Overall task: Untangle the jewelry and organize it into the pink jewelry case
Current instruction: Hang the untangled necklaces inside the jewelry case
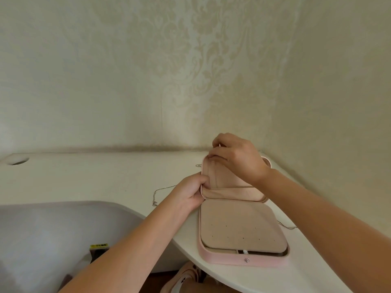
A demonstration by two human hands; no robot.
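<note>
The pink jewelry case (243, 259) lies open on the white table, its beige lid (224, 178) standing up at the back. A beige earring panel (241, 229) with small holes covers the base. My left hand (190, 192) grips the lid's left edge near the hinge. My right hand (234, 155) pinches something small at the lid's top edge; what it pinches is hidden by the fingers. A thin silver chain (157, 194) lies on the table left of the case. Another chain (285, 226) trails out on the right.
The white table (95, 176) curves along a patterned wall (190, 70) and has a cable hole (18, 161) at far left. A white chair back (53, 229) stands below left. A small chain piece (198, 165) lies behind the lid.
</note>
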